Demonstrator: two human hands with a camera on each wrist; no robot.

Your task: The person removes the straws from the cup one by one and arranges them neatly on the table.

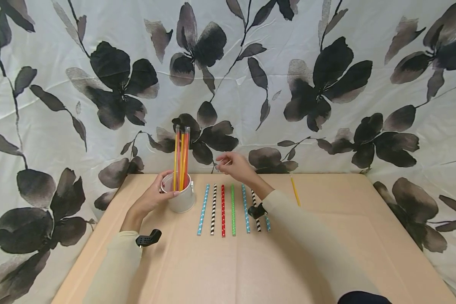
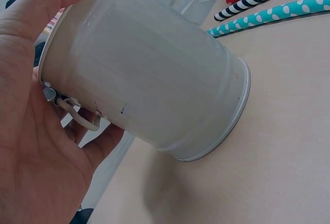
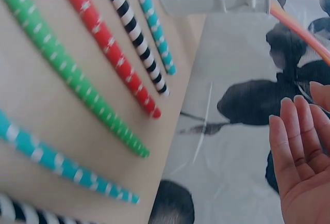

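My left hand (image 1: 150, 198) grips a small white metal bucket (image 2: 149, 69) by its rim, thumb on the near side and fingers round the far side. Long thin yellow, orange and pink sticks (image 1: 181, 158) stand up out of the bucket. To the right of it my right hand (image 1: 235, 166) is raised above the table's back edge, holding nothing; its fingers show nearly straight in the right wrist view. Below that hand lies a row of patterned paper straws, among them a red starred straw (image 1: 223, 211), a green dotted straw (image 1: 233, 211) and a black-striped straw (image 1: 213, 211).
A single yellow stick (image 1: 295, 192) lies farther right on the light wooden table (image 1: 213, 270). My right forearm passes over the right end of the straw row, partly hiding a blue straw (image 1: 267, 223). Behind the table hangs a white floral cloth (image 1: 266, 105).
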